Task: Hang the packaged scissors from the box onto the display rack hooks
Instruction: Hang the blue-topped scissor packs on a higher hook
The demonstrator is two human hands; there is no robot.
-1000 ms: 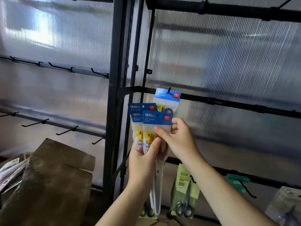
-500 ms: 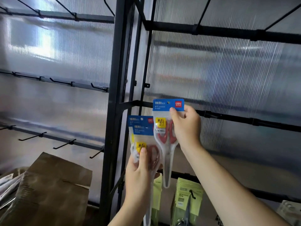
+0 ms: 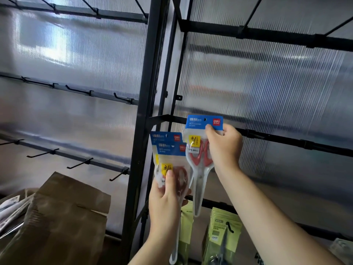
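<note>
The pack (image 3: pixel 198 148) of red-handled scissors, in a clear sleeve under a blue header, hangs upright in front of the rail (image 3: pixel 286 139). Its header is at rail height, just right of the upright (image 3: pixel 147 111). The right hand (image 3: pixel 224 148) pinches it at the header's lower right corner, thumb on the front, curled fingers behind. A dark spot shows in the hole (image 3: pixel 205 119), but I cannot tell whether it is the hook's tip or only shadow, because the header hides the hook.

The left hand (image 3: pixel 164 201) grips two spare packs (image 3: pixel 170 155) lower and to the left, thumb pressed across the front one. Their headers overlap the held pack's left edge. Green packs (image 3: pixel 223 232) hang on a lower row, and the box (image 3: pixel 66 217) sits at lower left.

The likeliest slip is a false seat — if the hand lets go before the hole is fully over the tip, the pack would drop towards the green packs. A one-corner pinch lets the pack swing, so the hole can skew off line. With the hook out of sight, aiming is probably by feel. The spares crowd the left edge and could snag it. They also look slick, so one might slide from the left hand while attention is on the rail.
</note>
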